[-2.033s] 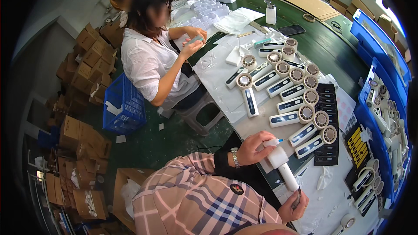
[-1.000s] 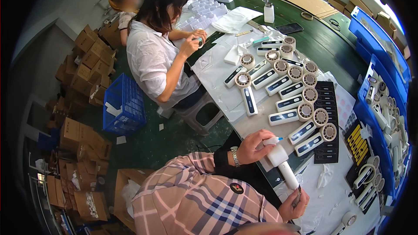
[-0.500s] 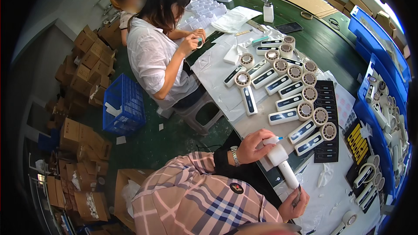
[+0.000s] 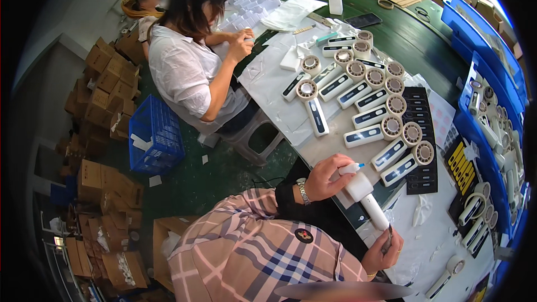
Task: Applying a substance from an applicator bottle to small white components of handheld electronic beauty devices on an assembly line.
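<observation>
My left hand (image 4: pixel 329 179), a watch on its wrist, is closed around a small white squeeze bottle (image 4: pixel 348 169) with a blue tip. Its fingers also rest at the square-looking head of a white handheld fan (image 4: pixel 373 210). The fan's handle points down toward my right hand (image 4: pixel 384 251). That hand pinches a thin dark pointed tool, apparently tweezers (image 4: pixel 390 231), whose tip is at the handle's end. Beyond my hands, several finished-looking handheld fans (image 4: pixel 363 135) with round grilles and dark front strips lie in rows on the table.
A black sheet of strips (image 4: pixel 420 151) lies right of the fans. Blue bins (image 4: pixel 467 98) holding more fans line the right side. A co-worker in a white shirt (image 4: pixel 182 72) sits at the far left, handling a small part. A white pump bottle (image 4: pixel 334 1) stands farther back.
The view has shifted slightly. My hands keep their hold on the bottle, fan and tool, with little movement between them. The co-worker's hands have turned the small part.
</observation>
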### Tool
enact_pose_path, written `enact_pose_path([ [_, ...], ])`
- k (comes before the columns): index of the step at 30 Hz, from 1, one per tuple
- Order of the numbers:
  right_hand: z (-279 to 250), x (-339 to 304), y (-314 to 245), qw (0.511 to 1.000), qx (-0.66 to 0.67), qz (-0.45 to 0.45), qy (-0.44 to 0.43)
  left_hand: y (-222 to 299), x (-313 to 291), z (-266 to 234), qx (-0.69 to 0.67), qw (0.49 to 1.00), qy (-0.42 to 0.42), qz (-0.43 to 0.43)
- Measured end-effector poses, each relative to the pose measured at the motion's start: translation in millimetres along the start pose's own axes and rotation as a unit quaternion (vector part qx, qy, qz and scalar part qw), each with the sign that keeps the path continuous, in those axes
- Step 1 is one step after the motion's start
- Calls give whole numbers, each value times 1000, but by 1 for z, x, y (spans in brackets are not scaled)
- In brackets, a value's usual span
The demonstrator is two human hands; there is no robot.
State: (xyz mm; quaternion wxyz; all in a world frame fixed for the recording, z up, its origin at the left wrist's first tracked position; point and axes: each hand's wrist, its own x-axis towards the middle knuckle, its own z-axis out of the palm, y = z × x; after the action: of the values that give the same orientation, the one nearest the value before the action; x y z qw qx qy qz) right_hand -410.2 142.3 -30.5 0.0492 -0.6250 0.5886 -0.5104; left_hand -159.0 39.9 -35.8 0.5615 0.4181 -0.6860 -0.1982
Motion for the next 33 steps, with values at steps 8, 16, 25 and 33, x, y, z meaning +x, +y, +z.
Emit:
enact_pose_path([
  [8,-2,1,-2,1000,-1,29,3,-4,-1,-1,-10,1000,19,5],
  [16,-15,31,-30,999,-29,-31,-29,-10,-2,1,-36,999,41,5],
  [25,-14,52,-47,996,5,50,-76,-9,-6,2,-47,998,44,-1],
  [33,7,77,-51,991,43,-18,-126,-31,-18,3,-72,992,38,-100],
])
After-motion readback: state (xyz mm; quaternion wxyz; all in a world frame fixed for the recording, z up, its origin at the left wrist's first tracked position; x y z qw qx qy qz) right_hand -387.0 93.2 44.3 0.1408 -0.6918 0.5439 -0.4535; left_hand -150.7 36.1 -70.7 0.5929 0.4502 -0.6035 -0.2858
